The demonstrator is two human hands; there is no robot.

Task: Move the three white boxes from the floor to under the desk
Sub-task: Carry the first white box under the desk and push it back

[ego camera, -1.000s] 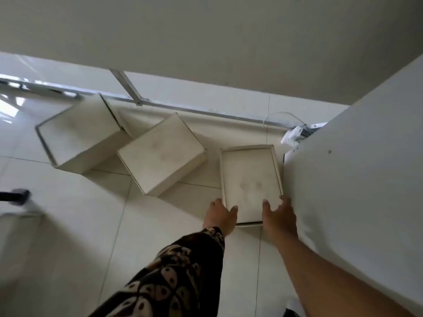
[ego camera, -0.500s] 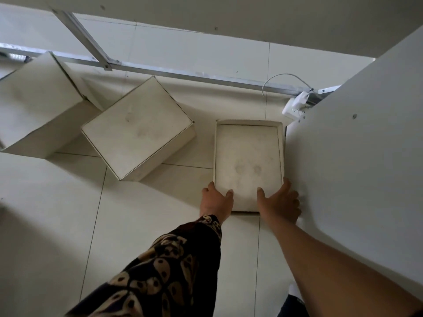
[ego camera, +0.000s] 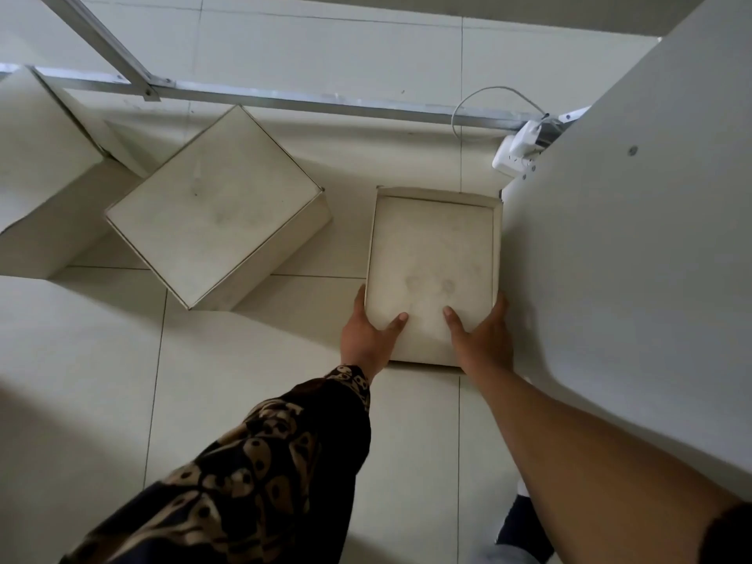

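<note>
White box (ego camera: 433, 258) gripped at near corners by both hands' fingers (ego camera: 396, 321) (closed round it); may scrape the desk (ego camera: 635, 258) panel alongside.

no readable text, labels or numbers

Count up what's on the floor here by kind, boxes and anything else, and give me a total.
White boxes: 3, the held box, the middle box, the left box
White power adapter with cable: 1
Total: 4
</note>
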